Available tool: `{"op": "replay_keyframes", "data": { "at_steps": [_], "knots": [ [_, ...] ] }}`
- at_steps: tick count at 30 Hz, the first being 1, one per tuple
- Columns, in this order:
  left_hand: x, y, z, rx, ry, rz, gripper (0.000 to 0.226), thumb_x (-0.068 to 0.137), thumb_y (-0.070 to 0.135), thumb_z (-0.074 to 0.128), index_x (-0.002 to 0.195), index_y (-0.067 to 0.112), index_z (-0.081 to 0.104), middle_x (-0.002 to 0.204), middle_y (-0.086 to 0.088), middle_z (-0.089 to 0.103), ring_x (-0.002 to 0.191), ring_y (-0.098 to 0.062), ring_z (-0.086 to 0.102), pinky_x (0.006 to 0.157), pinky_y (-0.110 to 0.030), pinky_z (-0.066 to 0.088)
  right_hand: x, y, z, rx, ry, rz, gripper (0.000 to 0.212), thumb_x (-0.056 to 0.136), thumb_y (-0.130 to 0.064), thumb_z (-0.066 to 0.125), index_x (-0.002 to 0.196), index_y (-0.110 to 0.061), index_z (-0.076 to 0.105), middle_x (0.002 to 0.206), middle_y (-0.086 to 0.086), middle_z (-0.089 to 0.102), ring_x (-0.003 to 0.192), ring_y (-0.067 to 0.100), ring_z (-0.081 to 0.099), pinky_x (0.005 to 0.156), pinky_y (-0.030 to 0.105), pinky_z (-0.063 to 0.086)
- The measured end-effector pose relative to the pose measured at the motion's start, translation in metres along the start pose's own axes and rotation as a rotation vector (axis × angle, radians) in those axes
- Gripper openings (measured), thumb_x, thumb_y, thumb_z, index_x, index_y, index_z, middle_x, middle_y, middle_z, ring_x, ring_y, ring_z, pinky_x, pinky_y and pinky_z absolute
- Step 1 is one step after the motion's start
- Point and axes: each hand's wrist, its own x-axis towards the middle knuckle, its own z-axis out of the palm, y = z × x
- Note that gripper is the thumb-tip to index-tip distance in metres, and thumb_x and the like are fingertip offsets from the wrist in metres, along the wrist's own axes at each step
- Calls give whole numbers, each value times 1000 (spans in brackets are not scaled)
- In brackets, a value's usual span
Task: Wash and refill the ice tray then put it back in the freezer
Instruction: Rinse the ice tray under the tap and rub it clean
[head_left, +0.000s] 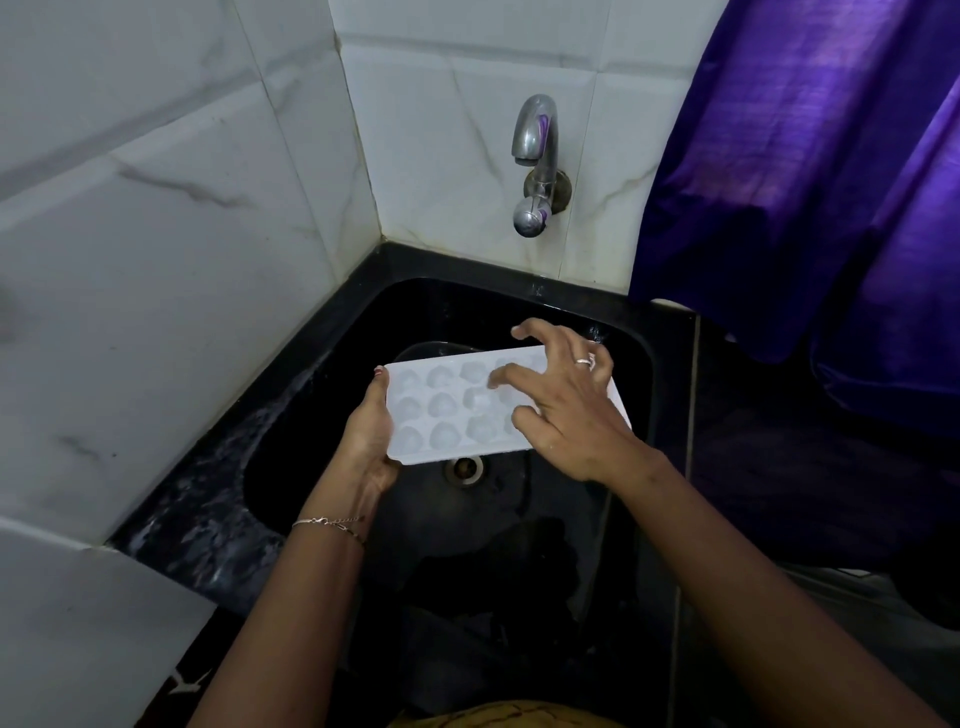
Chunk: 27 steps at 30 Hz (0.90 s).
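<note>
One white ice tray (441, 410) is held level above the black sink (519, 519), over its single drain (463, 469), cells facing up. The cells run in three rows. Nine show clear, and more lie partly hidden under the right hand (566, 405). The left hand (369, 431) grips the tray's short end on the sink's left side, thumb along the top edge and fingers curled underneath. The right hand is spread wide over the other half, its fingers bent with the tips at the cells, closed round nothing. Whether they press cannot be told. It wears one ring (586, 362), and the left wrist carries one thin bracelet (332, 522). One metal tap (535, 156) juts from the tiled wall (156, 260) behind the sink. A purple curtain (810, 182) hangs to the sink's right, above the dark tabletop (197, 519) that rims the sink.
</note>
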Motion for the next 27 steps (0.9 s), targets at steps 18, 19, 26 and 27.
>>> {"op": "replay_keyframes", "data": {
  "at_steps": [18,19,26,27],
  "knots": [
    [8,1,0,45,-53,-5,52,100,53,29,104,16,65,93,-8,75,82,-27,72,68,-38,56,4,-7,16,-79,-40,1,45,79,-40,27,93,-32,69,137,-5,33,131,19,25,112,52,-2],
    [9,1,-1,37,-64,-10,53,100,54,29,108,16,65,97,-9,75,85,-28,72,70,-39,56,4,-8,17,-90,-42,-5,44,79,-40,29,95,-33,68,138,-5,33,131,19,24,112,53,-3],
    [8,0,-2,19,-49,7,53,100,52,30,104,14,66,88,-8,76,79,-27,72,68,-39,55,2,-4,15,-47,-94,-67,50,80,-37,28,111,-35,66,143,-4,29,133,18,19,109,38,-1],
    [8,-1,-3,14,-55,3,54,99,53,31,108,13,65,94,-11,75,84,-30,72,71,-41,56,1,-4,15,-40,-95,-73,49,80,-35,29,111,-34,67,143,-3,30,133,18,19,108,36,-1]
  ]
}}
